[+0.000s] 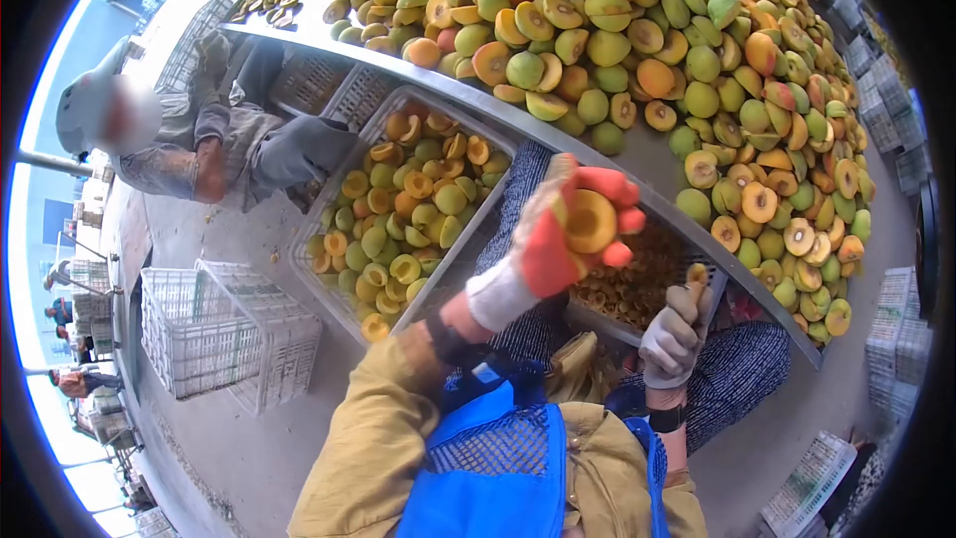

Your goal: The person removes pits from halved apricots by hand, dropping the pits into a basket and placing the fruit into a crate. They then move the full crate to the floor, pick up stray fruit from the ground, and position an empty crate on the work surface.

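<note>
My left hand (581,224), in a glove with an orange-red coating, is raised over the table's edge. Its fingers curl around a hollowed peach half (591,221) whose cut face is turned up. Lower and to the right, my right hand (674,337) wears a pale grey glove and is closed in a fist. Out of its top sticks a small brownish piece with a rounded end (697,275); the rest is hidden in the fingers, and I cannot tell its kind. Beneath and between both hands is a crate holding brown peach stones and scraps (637,274).
A metal-edged table (652,201) bears a large heap of halved peaches (617,30). To the left stands a crate (403,323) of pitted halves. White crates (224,329) lie on the floor; a person (214,134) sits at the table's far left.
</note>
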### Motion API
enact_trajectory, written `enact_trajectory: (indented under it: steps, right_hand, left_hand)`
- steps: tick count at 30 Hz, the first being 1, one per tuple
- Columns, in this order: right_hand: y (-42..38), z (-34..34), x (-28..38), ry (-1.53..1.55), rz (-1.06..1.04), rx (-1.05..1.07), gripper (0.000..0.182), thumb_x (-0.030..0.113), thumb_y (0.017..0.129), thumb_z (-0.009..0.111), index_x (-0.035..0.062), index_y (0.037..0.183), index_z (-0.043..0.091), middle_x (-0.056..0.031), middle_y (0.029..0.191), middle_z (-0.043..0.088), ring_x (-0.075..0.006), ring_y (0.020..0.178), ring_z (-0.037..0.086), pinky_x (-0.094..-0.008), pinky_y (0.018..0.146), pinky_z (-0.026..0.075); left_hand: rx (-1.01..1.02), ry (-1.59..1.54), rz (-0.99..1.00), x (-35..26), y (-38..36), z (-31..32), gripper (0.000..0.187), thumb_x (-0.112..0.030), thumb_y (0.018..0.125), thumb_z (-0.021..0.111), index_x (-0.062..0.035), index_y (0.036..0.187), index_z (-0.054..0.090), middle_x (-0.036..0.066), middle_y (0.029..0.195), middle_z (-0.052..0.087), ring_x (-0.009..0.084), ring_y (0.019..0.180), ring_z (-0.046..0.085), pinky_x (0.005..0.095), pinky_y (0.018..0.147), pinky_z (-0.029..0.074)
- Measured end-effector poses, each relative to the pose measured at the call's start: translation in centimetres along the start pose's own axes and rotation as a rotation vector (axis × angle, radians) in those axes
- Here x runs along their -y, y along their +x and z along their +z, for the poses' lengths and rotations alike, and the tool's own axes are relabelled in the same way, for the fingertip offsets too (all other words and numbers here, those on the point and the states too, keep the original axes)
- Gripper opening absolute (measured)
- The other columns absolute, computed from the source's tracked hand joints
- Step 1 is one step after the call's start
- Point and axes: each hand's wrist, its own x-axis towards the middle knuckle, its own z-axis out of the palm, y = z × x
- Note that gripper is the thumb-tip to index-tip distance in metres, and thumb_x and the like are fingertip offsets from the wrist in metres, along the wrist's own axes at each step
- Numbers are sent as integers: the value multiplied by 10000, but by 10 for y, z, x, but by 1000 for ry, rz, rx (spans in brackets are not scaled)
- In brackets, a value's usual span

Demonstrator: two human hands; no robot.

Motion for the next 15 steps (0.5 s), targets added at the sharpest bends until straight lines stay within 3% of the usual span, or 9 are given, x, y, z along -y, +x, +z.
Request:
enact_trajectory:
  steps: [1, 3, 7, 8, 9, 12, 14, 15]
  right_hand:
    - [4, -5, 1, 77, -70, -126, 399, 430, 1093, 422, 128, 840, 356, 11, 641, 391, -57, 424, 357, -213, 337, 303]
    - [5, -20, 6, 50, -15, -134, 387, 433, 1097, 407, 119, 872, 378, -10, 696, 412, -68, 458, 380, -230, 367, 323]
    - [7, -32, 6, 15, -30, -321, 417, 463, 1093, 401, 101, 887, 418, 8, 670, 394, -74, 446, 356, -251, 383, 316]
    - [4, -38, 11, -9, -39, -369, 429, 469, 1091, 405, 88, 896, 446, 14, 663, 388, -72, 443, 351, -249, 379, 309]
    - [1, -42, 14, -33, -46, -421, 444, 475, 1088, 409, 76, 905, 473, 21, 655, 381, -71, 440, 347, -248, 376, 301]
    - [0, -48, 16, -85, -7, -470, 486, 486, 1076, 435, 31, 967, 567, 38, 633, 360, -61, 424, 320, -244, 364, 273]
    - [4, -48, 14, -58, -9, -478, 448, 464, 1082, 431, 49, 931, 506, 37, 643, 333, -67, 443, 319, -241, 373, 253]
    - [4, -48, 13, -44, -6, -488, 434, 454, 1085, 429, 58, 913, 475, 36, 648, 319, -70, 452, 319, -240, 378, 243]
  left_hand:
    - [-36, -49, 4, -13, -4, -13, 584, -557, 1059, 401, -36, 1174, 638, 138, 1197, 664, 300, 1053, 683, 430, 704, 606]
    - [-35, -55, 42, -34, -11, -33, 569, -534, 1059, 427, -36, 1245, 629, 140, 1231, 655, 326, 1126, 650, 443, 796, 595]
    - [-52, -97, 65, -76, -13, -79, 394, -313, 1022, 609, -27, 1293, 594, 140, 1263, 633, 320, 1206, 609, 484, 928, 579]
    - [-71, 180, 273, -78, -15, -86, 369, -191, 977, 670, -25, 1297, 586, 132, 1243, 638, 318, 1182, 624, 495, 967, 572]
    - [-150, 159, 255, -90, -13, -112, 372, -137, 959, 688, -19, 1296, 581, 119, 1239, 638, 303, 1157, 638, 509, 983, 568]
    - [-343, 628, 341, -107, 7, -169, 322, -88, 967, 640, -17, 1279, 606, 102, 1239, 662, 247, 1142, 655, 402, 995, 542]
    - [-354, 926, 399, -108, 30, -204, 303, -67, 971, 604, -13, 1269, 624, 97, 1235, 677, 209, 1141, 656, 332, 990, 520]
    - [-382, 1260, 422, -104, 41, -220, 292, -68, 982, 557, -31, 1252, 659, 78, 1194, 706, 164, 1123, 653, 273, 963, 493]
